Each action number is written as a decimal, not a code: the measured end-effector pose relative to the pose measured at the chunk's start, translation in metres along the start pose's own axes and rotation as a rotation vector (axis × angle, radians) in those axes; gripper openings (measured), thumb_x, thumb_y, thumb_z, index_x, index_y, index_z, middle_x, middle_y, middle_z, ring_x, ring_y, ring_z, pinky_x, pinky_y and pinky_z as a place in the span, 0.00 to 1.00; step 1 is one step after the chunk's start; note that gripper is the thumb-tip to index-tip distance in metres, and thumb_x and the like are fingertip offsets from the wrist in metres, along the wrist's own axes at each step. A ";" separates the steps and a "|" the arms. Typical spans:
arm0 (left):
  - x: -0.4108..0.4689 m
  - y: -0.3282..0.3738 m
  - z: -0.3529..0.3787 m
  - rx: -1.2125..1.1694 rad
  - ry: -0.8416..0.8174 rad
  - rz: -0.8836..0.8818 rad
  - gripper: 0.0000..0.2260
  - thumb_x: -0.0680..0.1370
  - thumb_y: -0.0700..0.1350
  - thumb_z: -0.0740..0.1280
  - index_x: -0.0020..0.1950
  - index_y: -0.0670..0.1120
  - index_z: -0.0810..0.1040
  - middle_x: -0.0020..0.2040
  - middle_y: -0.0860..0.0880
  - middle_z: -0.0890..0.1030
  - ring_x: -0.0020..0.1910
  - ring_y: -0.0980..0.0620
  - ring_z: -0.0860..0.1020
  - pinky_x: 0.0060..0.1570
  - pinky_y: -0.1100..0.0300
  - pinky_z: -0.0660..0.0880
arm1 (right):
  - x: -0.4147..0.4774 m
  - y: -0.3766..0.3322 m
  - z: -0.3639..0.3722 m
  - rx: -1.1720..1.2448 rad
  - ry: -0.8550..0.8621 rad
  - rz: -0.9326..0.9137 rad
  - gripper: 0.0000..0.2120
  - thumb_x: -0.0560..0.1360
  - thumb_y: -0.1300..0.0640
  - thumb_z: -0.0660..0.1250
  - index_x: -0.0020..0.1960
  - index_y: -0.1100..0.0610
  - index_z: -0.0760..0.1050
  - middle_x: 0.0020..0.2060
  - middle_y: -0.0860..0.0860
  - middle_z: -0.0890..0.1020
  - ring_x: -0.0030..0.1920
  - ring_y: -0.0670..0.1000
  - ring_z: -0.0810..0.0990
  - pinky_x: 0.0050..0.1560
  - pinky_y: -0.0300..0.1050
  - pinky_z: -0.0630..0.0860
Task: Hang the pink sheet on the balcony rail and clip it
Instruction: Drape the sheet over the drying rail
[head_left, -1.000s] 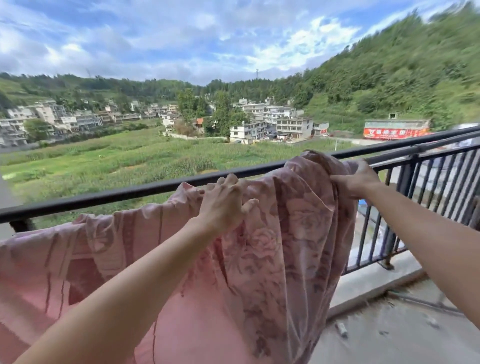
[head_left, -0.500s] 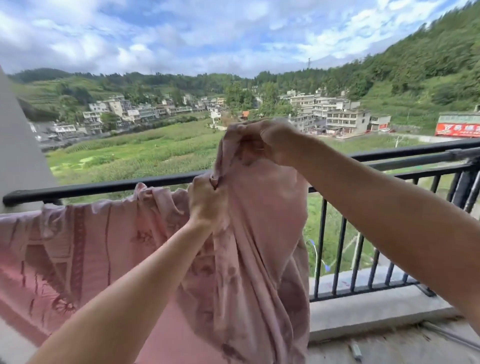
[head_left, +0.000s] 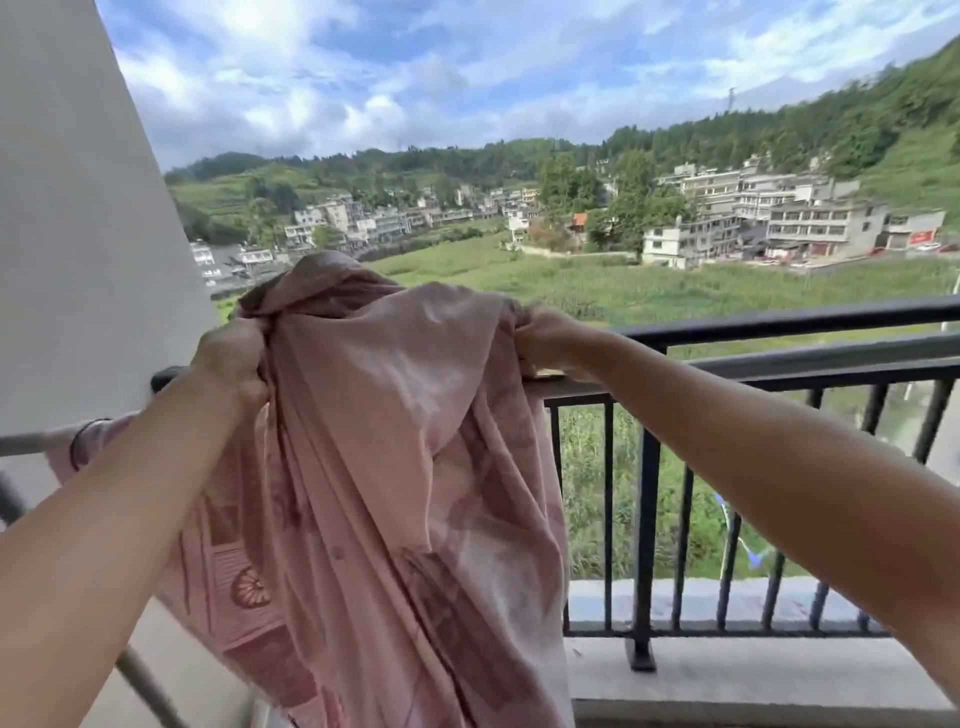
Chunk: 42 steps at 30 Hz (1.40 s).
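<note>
Two bare hands hold one pink sheet (head_left: 395, 467): the left hand (head_left: 234, 364) is clenched on a bunched fold near the white wall (head_left: 78, 234), the right hand (head_left: 545, 338) grips its upper edge. The sheet drapes over the single black balcony rail (head_left: 779, 322). Beyond lie one green field (head_left: 675, 286) and many buildings.

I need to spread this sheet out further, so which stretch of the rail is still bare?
The top rail is bare to the right of the right hand, out to the frame edge. Between the left hand and the right hand it is crowded with the bunched pink sheet. Left of the left hand, the white wall closes it off.
</note>
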<state>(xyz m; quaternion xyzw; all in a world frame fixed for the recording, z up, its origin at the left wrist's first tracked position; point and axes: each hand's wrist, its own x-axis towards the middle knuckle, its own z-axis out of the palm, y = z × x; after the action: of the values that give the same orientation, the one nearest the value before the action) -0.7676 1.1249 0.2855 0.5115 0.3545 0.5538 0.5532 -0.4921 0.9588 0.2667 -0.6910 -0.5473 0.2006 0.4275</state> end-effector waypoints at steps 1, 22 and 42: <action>0.016 -0.004 -0.016 0.064 0.034 0.007 0.08 0.76 0.40 0.64 0.53 0.44 0.80 0.48 0.45 0.85 0.42 0.51 0.83 0.35 0.59 0.80 | 0.010 -0.005 0.002 0.079 0.058 0.010 0.11 0.75 0.66 0.59 0.38 0.61 0.77 0.35 0.55 0.79 0.37 0.56 0.78 0.32 0.45 0.75; -0.001 0.004 -0.064 0.270 0.052 0.247 0.03 0.73 0.38 0.69 0.41 0.39 0.82 0.39 0.42 0.79 0.42 0.47 0.75 0.39 0.56 0.73 | 0.088 -0.062 0.047 0.005 -0.570 -0.022 0.12 0.75 0.65 0.68 0.59 0.64 0.77 0.57 0.58 0.81 0.60 0.56 0.78 0.68 0.55 0.71; -0.111 -0.067 0.109 1.477 0.084 0.260 0.56 0.61 0.83 0.51 0.73 0.42 0.63 0.69 0.40 0.69 0.73 0.40 0.61 0.71 0.37 0.57 | 0.113 -0.078 -0.063 0.546 -0.018 -0.104 0.14 0.81 0.60 0.61 0.37 0.59 0.75 0.25 0.51 0.79 0.26 0.48 0.78 0.32 0.42 0.78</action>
<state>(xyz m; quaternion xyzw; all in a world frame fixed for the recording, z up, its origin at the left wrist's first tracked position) -0.6612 1.0065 0.2260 0.7658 0.5915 0.2517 -0.0180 -0.4550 1.0431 0.3864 -0.5193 -0.5114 0.3248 0.6028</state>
